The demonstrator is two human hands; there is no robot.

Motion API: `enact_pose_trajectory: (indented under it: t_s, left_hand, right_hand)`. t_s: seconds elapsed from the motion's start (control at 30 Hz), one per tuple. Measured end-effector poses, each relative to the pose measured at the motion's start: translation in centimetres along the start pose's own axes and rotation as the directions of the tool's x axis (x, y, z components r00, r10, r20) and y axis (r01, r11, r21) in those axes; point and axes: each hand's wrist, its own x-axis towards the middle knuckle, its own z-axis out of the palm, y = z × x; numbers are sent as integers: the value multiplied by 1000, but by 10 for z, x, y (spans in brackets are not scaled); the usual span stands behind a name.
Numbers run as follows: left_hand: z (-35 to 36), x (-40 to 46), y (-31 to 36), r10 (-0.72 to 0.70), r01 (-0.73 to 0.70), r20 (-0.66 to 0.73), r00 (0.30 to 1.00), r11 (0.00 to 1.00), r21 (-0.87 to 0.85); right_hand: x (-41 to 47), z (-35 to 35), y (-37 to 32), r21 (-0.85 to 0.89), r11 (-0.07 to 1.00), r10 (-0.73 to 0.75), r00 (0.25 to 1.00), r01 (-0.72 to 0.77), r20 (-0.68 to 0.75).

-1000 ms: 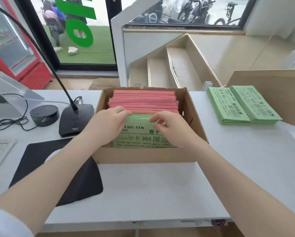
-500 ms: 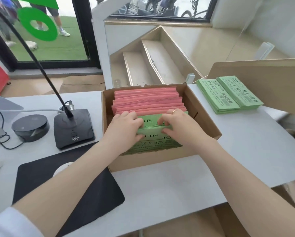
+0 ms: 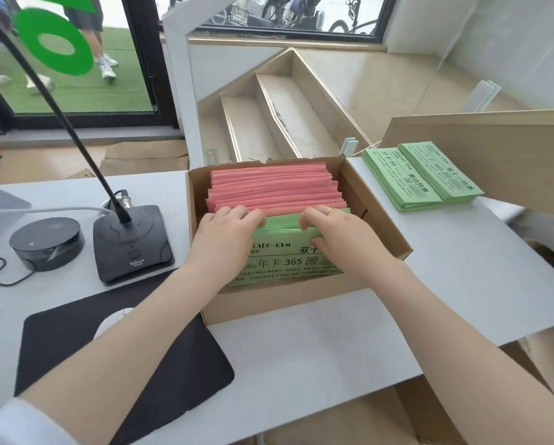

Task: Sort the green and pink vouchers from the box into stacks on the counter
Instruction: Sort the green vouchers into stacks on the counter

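Frame centre: left hand (image 3: 225, 239) and right hand (image 3: 340, 236), fingers curled, gripping green vouchers (image 3: 285, 252) in box (image 3: 378, 216); pink vouchers (image 3: 272, 187) behind.

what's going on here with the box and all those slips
A person is sorting vouchers out of a cardboard box on a white counter. Both hands, the left hand and the right hand, grip the top edge of a bundle of green vouchers standing at the near end of the box. Pink vouchers fill the far end. Two green stacks already lie on the counter to the right; no pink stack shows yet.
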Motion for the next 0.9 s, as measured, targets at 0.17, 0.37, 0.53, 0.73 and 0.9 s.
enact_pose_trajectory:
  t_s: [0.17,0.37,0.53,0.73,0.9]
  left_hand:
    - [4,-1,-3,87,-85,-108,990,996,18]
    - [0,-2,3,189,-187,-56,980,982,31]
    - [0,-6,1,256,-253,-52,965,966,54]
    - [2,-1,4,67,-72,54,996,991,111]
    - [-5,0,5,-19,18,13,1000,996,85]
  right_hand:
    - [9,-1,4,-4,998,-56,998,56,-9]
    - [5,1,4,-147,981,-129,992,129,3]
    - [-4,0,5,-160,964,-215,977,211,-9]
    - [8,-3,-3,-180,979,-76,992,93,97]
    - [8,-2,6,-210,974,-65,993,84,94]
